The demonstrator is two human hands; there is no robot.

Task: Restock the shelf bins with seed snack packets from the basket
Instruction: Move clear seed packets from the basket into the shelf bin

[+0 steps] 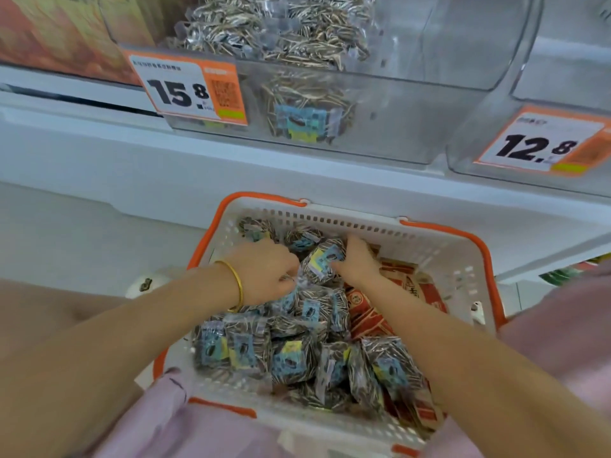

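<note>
White basket [456, 249], far end: sunflower seed packet [323, 263] clutched by curled left hand [264, 272] and right hand [358, 262]. Lift clear of rim into bin [396, 123] above basket.

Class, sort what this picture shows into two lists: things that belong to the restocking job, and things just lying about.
Job: left hand; right hand; the seed packet they grip; loose seed packets; basket; bin tagged 15.8.

Lying about: red packets in the basket; orange boxes on the shelf; 12.8 price tag.
</note>
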